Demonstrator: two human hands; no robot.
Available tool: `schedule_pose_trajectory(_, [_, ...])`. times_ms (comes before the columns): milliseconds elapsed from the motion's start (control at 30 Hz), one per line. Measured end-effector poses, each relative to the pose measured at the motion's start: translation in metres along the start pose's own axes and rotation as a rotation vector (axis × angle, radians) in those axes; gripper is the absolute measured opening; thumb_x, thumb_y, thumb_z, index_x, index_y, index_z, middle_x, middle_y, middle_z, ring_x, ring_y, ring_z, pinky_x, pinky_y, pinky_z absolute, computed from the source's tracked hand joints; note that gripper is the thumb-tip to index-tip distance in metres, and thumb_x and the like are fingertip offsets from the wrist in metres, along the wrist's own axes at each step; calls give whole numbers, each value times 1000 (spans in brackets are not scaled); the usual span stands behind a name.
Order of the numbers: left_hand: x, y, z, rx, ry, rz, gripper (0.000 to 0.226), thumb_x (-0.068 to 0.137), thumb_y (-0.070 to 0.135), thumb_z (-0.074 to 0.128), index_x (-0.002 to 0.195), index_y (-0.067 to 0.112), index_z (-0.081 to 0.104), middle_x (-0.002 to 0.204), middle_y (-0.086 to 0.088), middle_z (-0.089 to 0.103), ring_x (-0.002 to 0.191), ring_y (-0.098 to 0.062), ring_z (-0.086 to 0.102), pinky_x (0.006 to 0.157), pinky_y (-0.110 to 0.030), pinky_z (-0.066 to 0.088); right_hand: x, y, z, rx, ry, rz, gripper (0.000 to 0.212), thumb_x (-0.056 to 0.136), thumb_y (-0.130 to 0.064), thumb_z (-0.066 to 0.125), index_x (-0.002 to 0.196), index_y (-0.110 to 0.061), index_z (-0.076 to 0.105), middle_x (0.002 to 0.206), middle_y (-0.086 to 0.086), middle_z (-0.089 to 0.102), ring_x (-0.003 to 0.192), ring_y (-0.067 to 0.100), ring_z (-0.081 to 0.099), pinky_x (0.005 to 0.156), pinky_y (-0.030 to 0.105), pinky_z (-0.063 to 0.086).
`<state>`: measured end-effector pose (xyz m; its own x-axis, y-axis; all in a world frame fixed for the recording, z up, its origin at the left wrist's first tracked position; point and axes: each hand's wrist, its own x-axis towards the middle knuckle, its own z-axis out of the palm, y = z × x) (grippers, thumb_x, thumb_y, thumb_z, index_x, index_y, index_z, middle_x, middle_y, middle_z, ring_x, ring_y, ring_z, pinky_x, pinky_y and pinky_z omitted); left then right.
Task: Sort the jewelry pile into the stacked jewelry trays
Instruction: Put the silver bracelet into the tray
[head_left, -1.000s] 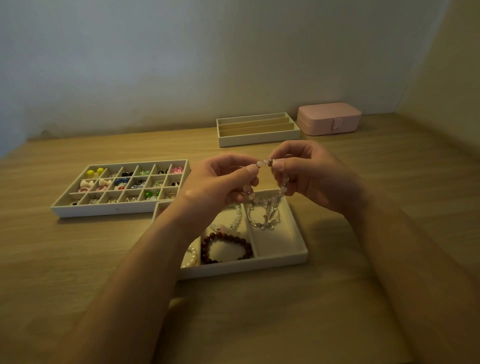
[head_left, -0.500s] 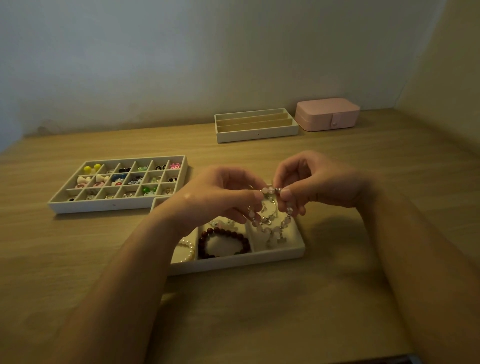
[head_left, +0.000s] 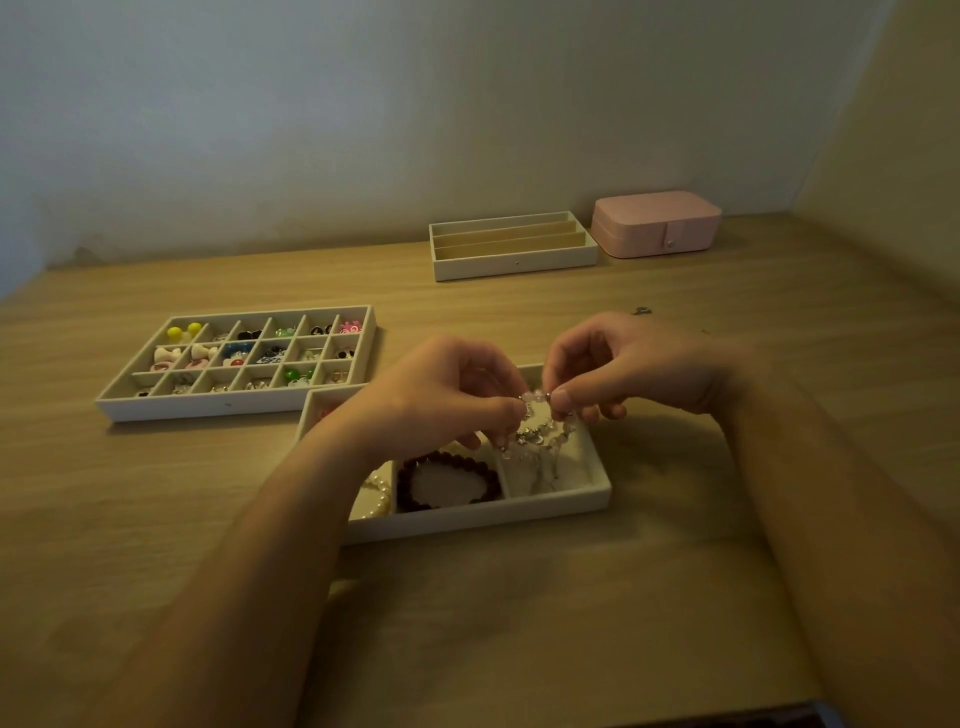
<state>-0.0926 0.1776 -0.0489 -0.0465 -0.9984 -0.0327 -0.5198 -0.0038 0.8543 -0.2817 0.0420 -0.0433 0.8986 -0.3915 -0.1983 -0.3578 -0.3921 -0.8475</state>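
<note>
1. The wooden table (head_left: 467, 623) is under both hands and everything sits on it.
2. A white tray with many little boxes (head_left: 234, 408) sits to the left of the left hand. It has small bright pieces in it: yellow, pink, green, blue and dark ones.
3. The bracelet tray (head_left: 467, 522) is right under both hands. It touches the corner of the many-box tray.
4. A white tray with long slots (head_left: 514, 267) is far behind the hands, by the wall.
5. A pink jewelry box (head_left: 655, 223) with its lid down sits just beside that tray, far behind the right hand.
6. The left hand (head_left: 441, 395) pinches one end of a clear bead bracelet (head_left: 540, 436) with thumb and finger, and the other fingers curl in.
7. The right hand (head_left: 634, 364) pinches the other end the same way. The bracelet hangs down between the hands into the right part of the bracelet tray (it looks blurry here).
8. A dark red bead bracelet (head_left: 441, 457) lies in the middle part, just below the left hand.
9. A pearl bracelet (head_left: 382, 493) peeks out by the left wrist.
10. A tiny dark piece (head_left: 641, 310) lies on the table just behind the right hand.
</note>
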Motion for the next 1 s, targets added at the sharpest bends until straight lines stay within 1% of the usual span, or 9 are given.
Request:
schedule_pose_trajectory(100, [1,-1,1,64,41,23,17,86,17,76,101,14,70,87,-3,77,82,-20,74,78,-41,62,1,-1,2,-96,80,12,3,87,-21,78,87,-19,75,81,-3,70,73,8,59,62,23,47])
schedule_pose_trajectory(167, [2,-2,1,94,74,33,17,84,18,78,99,15,71,87,-1,77,83,-16,74,82,-42,61,2,-2,3,-148,123,12,3,85,-23,79,84,-22,76,77,-10,68,71,-2,57,62,16,46])
schedule_pose_trajectory(267, [3,-3,4,129,102,27,16,83,19,79,97,18,72,85,3,77,81,-10,74,82,-38,61,3,-1,6,-254,154,35,5,84,-28,80,83,-24,77,74,-12,61,65,-6,52,57,13,42])
schedule_pose_trajectory(433, [6,-7,9,340,169,36,12,84,28,78,94,28,71,81,13,73,75,4,66,69,-21,52,3,-4,10,-380,169,68,6,85,-32,79,84,-26,76,86,-6,62,72,5,51,61,20,39])
schedule_pose_trajectory(600, [5,-3,9,484,141,55,9,89,30,71,96,35,72,83,23,63,73,5,56,64,-14,39,2,-7,13,-483,174,88,7,86,-36,77,82,-33,73,95,-9,65,86,8,56,67,20,41])
schedule_pose_trajectory(667, [5,0,8,504,149,75,15,90,22,68,94,35,73,84,23,60,72,2,54,64,-16,39,2,-9,15,-498,174,101,6,86,-36,78,84,-31,74,89,-17,61,82,1,53,66,16,36])
schedule_pose_trajectory(767, [2,5,7,512,106,63,25,90,13,61,88,35,74,90,20,60,77,-1,54,68,-22,41,2,-12,18,-508,178,109,9,85,-35,79,84,-27,74,80,-17,57,73,-1,50,61,15,35])
schedule_pose_trajectory(900, [1,7,9,606,2,39,30,93,14,57,89,36,77,96,21,56,87,-1,52,79,-25,44,-1,-16,17,-486,192,40,5,88,-27,77,84,-29,75,71,-15,53,62,-11,50,53,12,39])
schedule_pose_trajectory(1000, [1,10,12,684,-58,33,29,96,18,55,95,38,76,99,20,52,91,-3,50,80,-23,40,-3,-19,17,-500,97,59,8,90,-23,75,87,-30,76,69,-20,53,63,-20,50,54,7,40])
